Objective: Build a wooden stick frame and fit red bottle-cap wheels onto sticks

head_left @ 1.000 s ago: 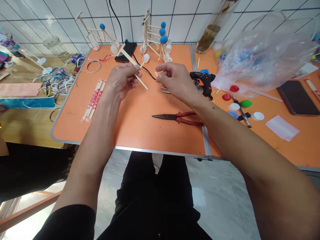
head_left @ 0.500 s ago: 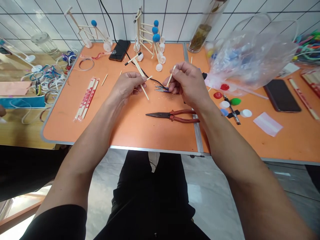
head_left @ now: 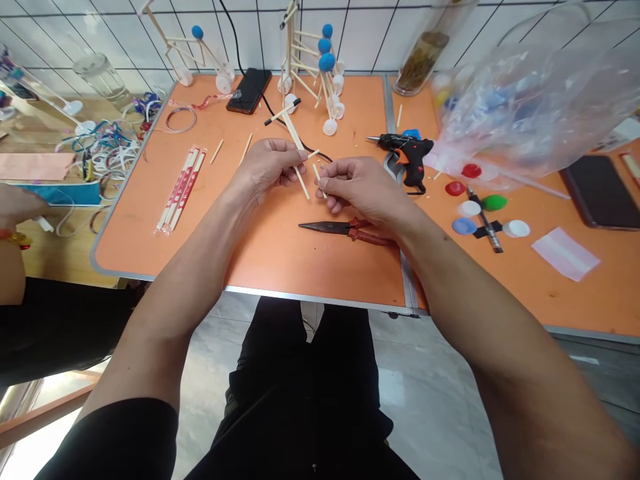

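Observation:
My left hand (head_left: 277, 167) is closed on a small frame of wooden sticks (head_left: 293, 131), which has a dark-tipped crosspiece at its far end and a short stick crossing near my fingers. Between the thumb and fingers of my right hand (head_left: 345, 183) is a short wooden stick (head_left: 319, 179), held close to the near end of the frame. Long-nose pliers (head_left: 327, 228) with red handles lie just below, partly covered by my right wrist. Behind my right hand rests a black glue gun (head_left: 410, 153).
Wrapped chopsticks (head_left: 181, 190) lie at left. Stick models with blue balls (head_left: 326, 62) and a phone (head_left: 249, 91) stand or lie at the back. At right are bottle caps (head_left: 469, 209), a plastic bag (head_left: 540, 100) and another phone (head_left: 603, 193). Another person's hand (head_left: 20, 207) is at far left.
My right hand has come down and nearer to my left, bringing its short stick close to the frame. The glue gun now shows. Another person's hand has come further into view at left.

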`<state>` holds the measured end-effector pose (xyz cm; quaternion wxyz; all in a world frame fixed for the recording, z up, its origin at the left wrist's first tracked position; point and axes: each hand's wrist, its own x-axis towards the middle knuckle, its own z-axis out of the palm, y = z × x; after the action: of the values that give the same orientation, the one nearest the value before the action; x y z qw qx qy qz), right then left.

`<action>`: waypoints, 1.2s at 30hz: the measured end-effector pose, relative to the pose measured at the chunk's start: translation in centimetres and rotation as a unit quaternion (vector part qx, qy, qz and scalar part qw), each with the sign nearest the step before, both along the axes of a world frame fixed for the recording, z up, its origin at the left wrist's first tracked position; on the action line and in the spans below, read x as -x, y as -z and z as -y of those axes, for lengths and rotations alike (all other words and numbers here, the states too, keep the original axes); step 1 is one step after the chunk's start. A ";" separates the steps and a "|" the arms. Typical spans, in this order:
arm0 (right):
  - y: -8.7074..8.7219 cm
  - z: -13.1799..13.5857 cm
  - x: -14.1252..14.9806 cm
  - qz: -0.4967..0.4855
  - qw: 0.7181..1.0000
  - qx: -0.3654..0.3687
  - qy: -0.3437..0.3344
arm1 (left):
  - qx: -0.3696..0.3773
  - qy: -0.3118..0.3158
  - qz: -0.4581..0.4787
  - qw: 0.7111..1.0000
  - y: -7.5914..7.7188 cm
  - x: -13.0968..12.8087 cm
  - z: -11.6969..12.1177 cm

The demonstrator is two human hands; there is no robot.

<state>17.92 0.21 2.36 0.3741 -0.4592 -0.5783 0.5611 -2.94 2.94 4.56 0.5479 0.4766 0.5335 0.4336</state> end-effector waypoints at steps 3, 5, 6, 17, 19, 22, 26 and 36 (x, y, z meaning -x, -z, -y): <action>-0.1 0.2 0.2 0.006 1.000 0.023 0.005 | 0.009 0.012 -0.016 1.000 0.0 -0.1 0.0; -0.2 0.3 0.2 0.007 0.999 0.032 0.006 | 0.014 0.024 -0.023 0.999 0.0 -0.1 0.0; -0.2 0.3 0.2 0.006 0.999 0.034 0.006 | 0.015 0.028 -0.025 0.999 0.0 -0.1 0.0; -0.5 0.1 0.1 0.025 0.999 0.016 0.042 | 0.006 0.023 -0.043 0.999 0.1 0.4 -0.4; -0.8 0.1 0.1 0.025 0.998 0.016 0.050 | 0.000 0.020 -0.048 0.999 0.4 0.6 -0.6; -0.8 0.1 0.2 0.024 0.998 0.018 0.058 | 0.003 0.022 -0.047 0.999 0.6 0.7 -0.8; -0.7 0.1 0.4 0.021 0.997 0.006 0.073 | 0.004 0.035 -0.057 0.998 0.7 0.7 -0.6; -0.8 0.0 0.4 0.017 0.995 -0.019 0.101 | -0.031 0.062 -0.115 0.991 0.7 0.5 -0.4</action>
<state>17.56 0.19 3.19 0.4278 -0.5174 -0.5458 0.5014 -3.41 3.33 3.89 0.4938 0.5722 0.5485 0.3577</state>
